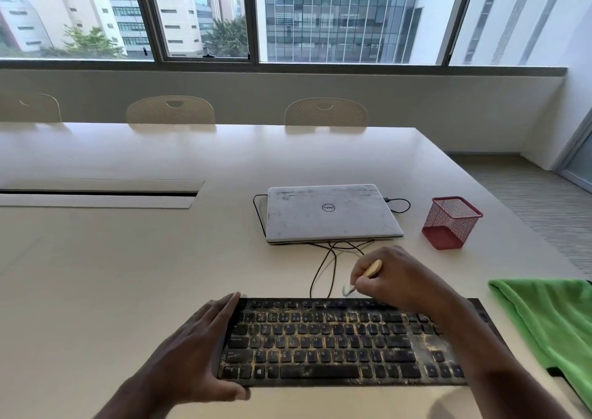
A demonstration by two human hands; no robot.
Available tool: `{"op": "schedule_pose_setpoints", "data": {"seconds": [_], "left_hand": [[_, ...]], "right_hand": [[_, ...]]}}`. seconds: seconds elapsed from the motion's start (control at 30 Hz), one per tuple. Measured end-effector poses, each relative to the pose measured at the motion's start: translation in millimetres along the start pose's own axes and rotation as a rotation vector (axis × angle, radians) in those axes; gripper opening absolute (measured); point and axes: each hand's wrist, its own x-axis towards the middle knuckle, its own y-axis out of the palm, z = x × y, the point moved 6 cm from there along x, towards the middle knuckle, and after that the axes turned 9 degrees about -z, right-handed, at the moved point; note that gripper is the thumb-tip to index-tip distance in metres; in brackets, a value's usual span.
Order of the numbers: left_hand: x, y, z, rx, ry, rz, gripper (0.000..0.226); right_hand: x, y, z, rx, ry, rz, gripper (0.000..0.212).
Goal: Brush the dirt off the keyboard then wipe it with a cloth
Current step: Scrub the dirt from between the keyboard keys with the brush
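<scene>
- Closest to the camera, the left hand point(205, 348) is bracing the left end of the keyboard point(336, 345). Its fingers are lying straight and together along the short side edge, and the thumb is sitting at the near left corner.
- The left hand is grasping nothing; it is only pressing flat against the keyboard.
- The black keyboard is lying flat on the table point(128, 258), spanning the gap between the two hands. The right forearm is crossing over its right end.
- Yellowish dirt point(419, 341) is showing between the keys across most rows, thickest under the right wrist.
- The right hand point(394, 277) is hovering over the far edge of the keyboard, right of centre, with its fingers curled round a brush point(373, 269).
- The brush's wooden handle end is sticking up out of the fist. Its pale tip is pointing down and left, just beyond the top key row; it is blurred, so I cannot tell whether it is touching.
- A green cloth point(551, 322) is lying crumpled on the table to the right of the right forearm, just beside the keyboard's right end.
- Beyond the right hand, a closed silver laptop point(330, 213) is sitting on the table, with a dark cable point(323, 268) looping from under it toward the keyboard.
- A red mesh pen holder point(450, 223) is standing upright beyond and to the right of the right hand, near the laptop but apart from it.
</scene>
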Motion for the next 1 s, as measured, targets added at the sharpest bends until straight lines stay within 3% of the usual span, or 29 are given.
{"op": "schedule_pose_setpoints", "data": {"seconds": [0.2, 0.33, 0.53, 0.73, 1.0], "left_hand": [[1, -2, 0, 0.011, -0.001, 0.016, 0.148], [1, 1, 0, 0.015, -0.005, 0.034, 0.149], [1, 0, -1, 0.019, -0.008, 0.040, 0.148], [1, -2, -1, 0.029, 0.003, 0.026, 0.147], [2, -2, -2, 0.034, 0.006, 0.026, 0.146]], "right_hand": [[-8, 9, 1, -0.036, -0.001, 0.127, 0.016], [-7, 2, 2, 0.003, 0.025, 0.025, 0.013], [-10, 4, 5, -0.006, 0.009, 0.071, 0.016], [-1, 12, 17, 0.063, -0.049, -0.025, 0.009], [-1, 27, 23, -0.023, -0.060, 0.058, 0.007]]}}
